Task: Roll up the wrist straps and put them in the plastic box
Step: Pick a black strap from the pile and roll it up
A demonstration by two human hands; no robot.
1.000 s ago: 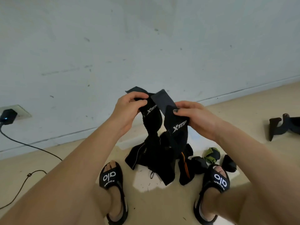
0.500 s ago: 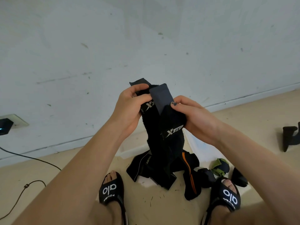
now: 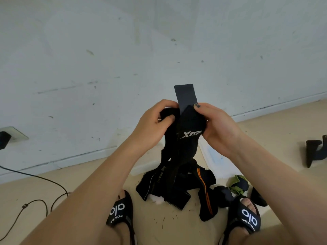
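Observation:
I hold a black wrist strap (image 3: 189, 137) with a white logo up in front of me. Its grey end tab (image 3: 185, 96) sticks up between my hands. My left hand (image 3: 155, 124) grips one black strap end, fingers curled round it. My right hand (image 3: 217, 126) pinches the logo part just below the tab. The strap's tails hang down onto a pile of black straps (image 3: 175, 183) on the floor, one with an orange stripe (image 3: 205, 191). A clear plastic box (image 3: 214, 160) lies behind the pile, mostly hidden by my arms.
My two feet in black sandals (image 3: 120, 213) (image 3: 247, 216) flank the pile. A green and black roll (image 3: 237, 184) lies by my right foot. Another black strap (image 3: 315, 151) lies at far right. A cable (image 3: 35, 200) and wall socket (image 3: 12, 135) are at left, the wall close ahead.
The grey tab has swung from slanting to upright between my hands. Both hands have closed in on the strap, and the logo part has moved up into my right hand.

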